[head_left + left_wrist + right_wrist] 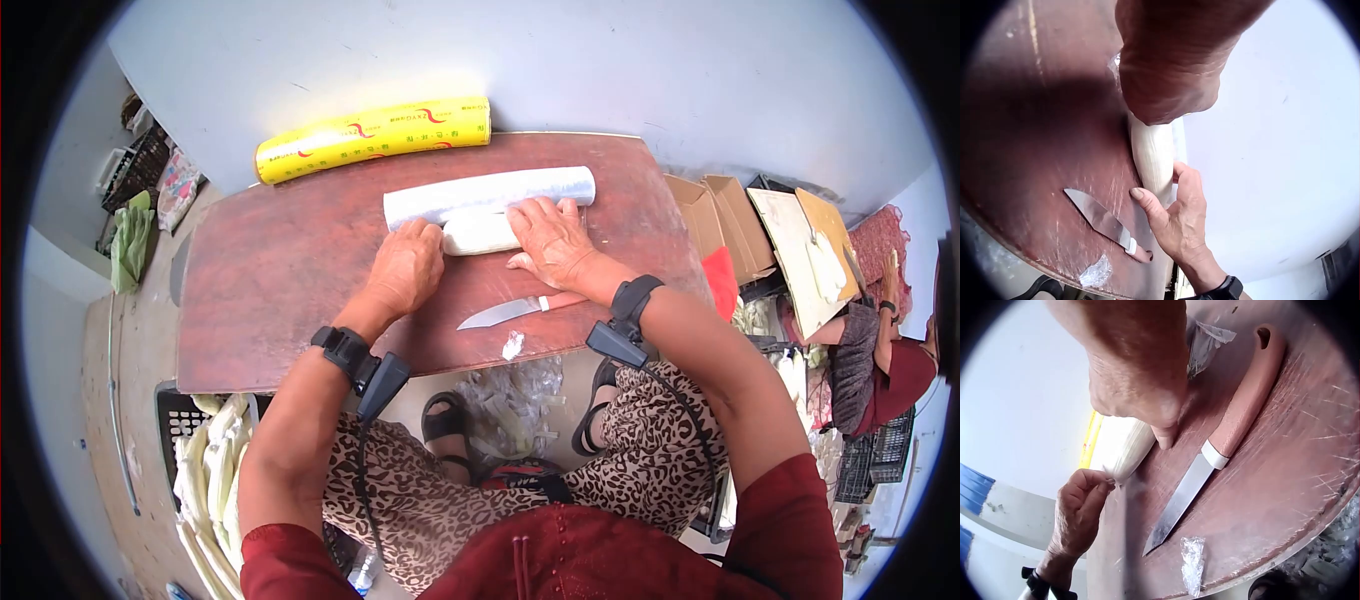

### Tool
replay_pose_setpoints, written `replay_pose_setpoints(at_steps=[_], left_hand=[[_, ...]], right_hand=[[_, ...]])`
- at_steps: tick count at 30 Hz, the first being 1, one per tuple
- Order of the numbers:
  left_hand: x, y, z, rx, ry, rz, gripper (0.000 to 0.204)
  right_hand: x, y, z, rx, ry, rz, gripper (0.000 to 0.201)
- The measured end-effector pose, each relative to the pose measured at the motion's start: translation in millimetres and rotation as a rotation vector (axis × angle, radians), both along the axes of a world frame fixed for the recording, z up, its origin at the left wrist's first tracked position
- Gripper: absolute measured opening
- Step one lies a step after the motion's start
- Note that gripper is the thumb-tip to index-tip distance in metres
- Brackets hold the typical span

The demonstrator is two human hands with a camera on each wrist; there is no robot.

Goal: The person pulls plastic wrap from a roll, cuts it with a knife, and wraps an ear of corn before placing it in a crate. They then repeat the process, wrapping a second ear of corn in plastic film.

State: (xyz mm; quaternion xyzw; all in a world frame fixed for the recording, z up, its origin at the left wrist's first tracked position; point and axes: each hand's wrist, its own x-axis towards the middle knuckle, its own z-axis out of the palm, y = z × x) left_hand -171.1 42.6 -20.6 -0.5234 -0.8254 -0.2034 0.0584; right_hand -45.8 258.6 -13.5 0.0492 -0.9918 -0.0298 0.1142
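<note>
A pale, smooth vegetable [480, 236] lies along the near side of a white film roll [490, 193] on the table. At its left end my left hand [408, 268] pinches with thumb and fingertips; whether film is pinched too, I cannot tell. My right hand [552, 240] rests over the right end, fingers extended toward the roll and thumb spread on the near side. In the left wrist view the right hand [1182, 219] straddles the vegetable [1152, 156]. The right wrist view shows the left hand [1079, 512] at the tip of the vegetable [1129, 450].
A knife [505, 312] lies near my right wrist, a crumpled film scrap [513, 345] close by. Behind, a yellow printed roll [375, 138] lies by the wall. A crate [180, 405] of pale vegetables stands left of the table; cardboard boxes [735, 225] and another person [895, 370] are at right.
</note>
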Motion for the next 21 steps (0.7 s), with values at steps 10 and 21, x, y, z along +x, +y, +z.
replay_pose_setpoints(at_steps=[10,21], left_hand=[[-1,0,3,-0.023,-0.001,0.020,0.010],[7,-22,43,-0.359,-0.293,-0.001,0.016]], right_hand=[[-13,0,-2,0.081,0.138,0.143,0.036],[15,-22,4,-0.035,0.040,0.222,0.039]])
